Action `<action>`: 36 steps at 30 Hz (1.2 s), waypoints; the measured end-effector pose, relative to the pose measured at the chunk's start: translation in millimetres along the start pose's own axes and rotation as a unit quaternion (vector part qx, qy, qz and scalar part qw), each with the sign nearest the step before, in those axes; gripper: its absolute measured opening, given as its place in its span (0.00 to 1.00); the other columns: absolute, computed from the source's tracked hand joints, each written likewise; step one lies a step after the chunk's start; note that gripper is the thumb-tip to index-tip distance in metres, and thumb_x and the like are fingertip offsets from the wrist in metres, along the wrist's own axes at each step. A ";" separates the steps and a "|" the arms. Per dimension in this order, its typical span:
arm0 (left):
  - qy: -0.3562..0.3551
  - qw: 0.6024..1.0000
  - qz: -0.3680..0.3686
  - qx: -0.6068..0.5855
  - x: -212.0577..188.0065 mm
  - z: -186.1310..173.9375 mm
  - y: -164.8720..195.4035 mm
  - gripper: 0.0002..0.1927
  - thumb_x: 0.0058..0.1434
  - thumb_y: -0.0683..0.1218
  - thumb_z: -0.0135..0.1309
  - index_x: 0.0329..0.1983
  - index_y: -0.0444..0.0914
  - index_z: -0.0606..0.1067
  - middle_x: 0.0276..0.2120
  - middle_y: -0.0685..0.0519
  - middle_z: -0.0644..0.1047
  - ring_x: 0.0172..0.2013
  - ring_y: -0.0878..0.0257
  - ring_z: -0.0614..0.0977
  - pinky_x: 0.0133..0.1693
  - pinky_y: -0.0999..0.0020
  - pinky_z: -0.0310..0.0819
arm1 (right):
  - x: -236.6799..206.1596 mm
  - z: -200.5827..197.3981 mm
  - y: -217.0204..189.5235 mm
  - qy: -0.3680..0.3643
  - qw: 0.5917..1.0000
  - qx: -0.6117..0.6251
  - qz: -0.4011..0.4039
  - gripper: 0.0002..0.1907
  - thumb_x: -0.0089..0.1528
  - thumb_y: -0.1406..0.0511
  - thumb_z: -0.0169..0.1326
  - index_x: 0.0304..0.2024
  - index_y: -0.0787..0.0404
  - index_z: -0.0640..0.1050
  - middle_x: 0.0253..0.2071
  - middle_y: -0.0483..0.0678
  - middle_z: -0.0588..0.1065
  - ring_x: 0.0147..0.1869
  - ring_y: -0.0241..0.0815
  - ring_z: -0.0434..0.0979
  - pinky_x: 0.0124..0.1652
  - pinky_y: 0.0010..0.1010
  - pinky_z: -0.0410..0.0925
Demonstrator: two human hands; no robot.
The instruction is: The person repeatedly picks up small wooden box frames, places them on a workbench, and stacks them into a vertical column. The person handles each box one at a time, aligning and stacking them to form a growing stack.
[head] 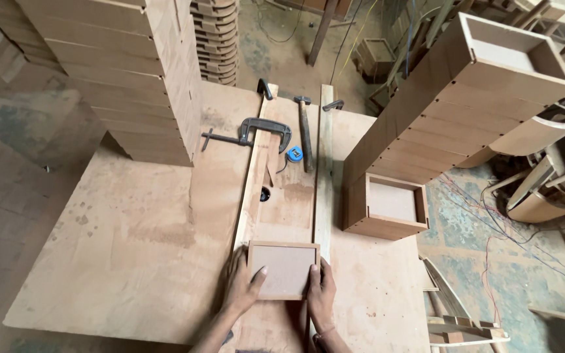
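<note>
While both your left hand [242,285] and right hand [322,292] clasp the shallow rectangular wooden tray [283,269] by its sides, you seem to be feeding it between the two long wooden guide rails [324,189]; keep it square.

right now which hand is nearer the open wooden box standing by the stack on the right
Right. The right hand grips the right edge of the small framed panel, below and left of the open wooden box. The left hand is on the panel's far side.

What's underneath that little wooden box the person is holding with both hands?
The small wooden box, held by the left hand and right hand, sits between two long wooden guide strips on the plywood workbench. The surface directly beneath the box is covered.
</note>
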State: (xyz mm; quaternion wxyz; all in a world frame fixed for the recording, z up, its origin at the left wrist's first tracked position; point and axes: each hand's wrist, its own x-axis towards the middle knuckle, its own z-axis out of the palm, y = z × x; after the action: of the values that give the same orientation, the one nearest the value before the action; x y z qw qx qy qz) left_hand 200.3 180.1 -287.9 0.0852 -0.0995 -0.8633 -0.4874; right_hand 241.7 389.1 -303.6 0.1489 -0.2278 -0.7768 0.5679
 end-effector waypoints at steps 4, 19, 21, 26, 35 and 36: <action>0.056 0.993 -0.025 0.100 5.3 24.5 -9.2 0.20 0.67 0.46 0.48 0.58 0.30 0.71 0.72 0.32 0.59 0.72 0.35 0.54 0.69 0.41 0.42 | 7.2 12.6 22.0 0.025 0.997 -0.073 -0.009 0.24 0.69 0.59 0.48 0.61 0.69 0.73 0.59 0.60 0.74 0.62 0.51 0.73 0.61 0.39 0.65; 0.111 0.986 -0.020 0.119 40.4 51.3 -26.2 0.12 0.62 0.38 0.51 0.48 0.30 0.69 0.68 0.29 0.61 0.72 0.34 0.57 0.69 0.33 0.43 | 49.6 32.1 44.8 0.002 0.966 -0.213 -0.148 0.23 0.68 0.62 0.48 0.61 0.72 0.72 0.67 0.60 0.66 0.71 0.60 0.62 0.69 0.46 0.55; 0.108 0.984 -0.024 0.139 42.7 51.9 -28.3 0.14 0.61 0.38 0.53 0.49 0.30 0.69 0.68 0.29 0.61 0.71 0.35 0.58 0.69 0.34 0.45 | 49.5 31.9 48.2 0.001 0.958 -0.236 -0.164 0.25 0.67 0.61 0.49 0.61 0.72 0.71 0.68 0.61 0.65 0.72 0.60 0.61 0.69 0.47 0.54; 0.108 0.975 -0.092 0.171 63.9 47.3 -37.3 0.22 0.54 0.42 0.60 0.52 0.33 0.70 0.65 0.32 0.64 0.66 0.36 0.63 0.62 0.40 0.57 | 36.0 15.2 52.6 -0.107 0.914 -0.300 -0.249 0.37 0.62 0.53 0.57 0.65 0.71 0.69 0.68 0.69 0.61 0.74 0.65 0.56 0.70 0.57 0.44; 0.121 0.962 -0.170 0.175 144.0 63.5 -52.9 0.39 0.55 0.47 0.62 0.67 0.29 0.63 0.61 0.33 0.70 0.61 0.39 0.71 0.60 0.47 0.64 | 102.8 51.1 52.9 -0.097 0.906 -0.317 -0.264 0.38 0.56 0.50 0.64 0.61 0.67 0.74 0.66 0.74 0.64 0.74 0.68 0.59 0.70 0.58 0.47; 0.124 0.961 -0.171 0.180 152.9 64.4 -54.1 0.40 0.55 0.48 0.62 0.68 0.29 0.62 0.61 0.33 0.70 0.61 0.39 0.72 0.60 0.47 0.64 | 110.7 55.0 50.6 -0.096 0.906 -0.315 -0.267 0.38 0.56 0.51 0.64 0.61 0.67 0.75 0.66 0.74 0.64 0.74 0.68 0.59 0.70 0.58 0.48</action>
State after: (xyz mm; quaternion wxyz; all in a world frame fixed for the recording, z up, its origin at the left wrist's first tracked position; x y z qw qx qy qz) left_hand 35.6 221.6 -328.0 0.1235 0.1274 -0.9237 -0.3395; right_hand 129.8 414.9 -371.8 0.1407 0.0088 -0.9575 0.2518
